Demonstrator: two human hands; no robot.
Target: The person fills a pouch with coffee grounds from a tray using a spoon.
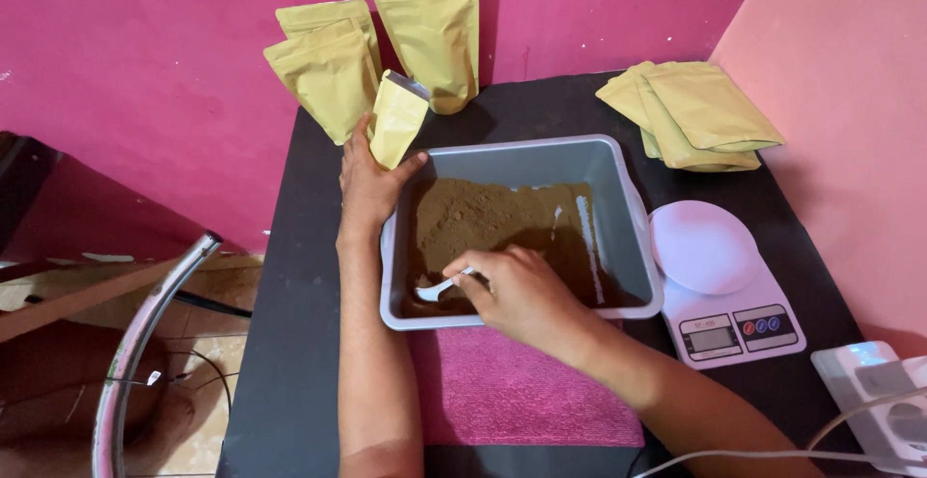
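The right hand [526,295] pinches a white spoon [439,288] whose long axis runs toward 8 o'clock, its bowl low in the brown powder [502,222] at the grey tub's [632,217] near-left corner. The left hand [372,183] grips an open yellow pouch [396,119] upright at the tub's far-left corner, at 11 o'clock from the spoon, near it.

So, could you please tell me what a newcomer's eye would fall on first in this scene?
Probably the grey plastic tub of brown powder at the middle of the black table, where the right hand dips a white plastic spoon. At the tub's far left corner, the left hand holds a small gold foil pouch, against a bright pink wall.
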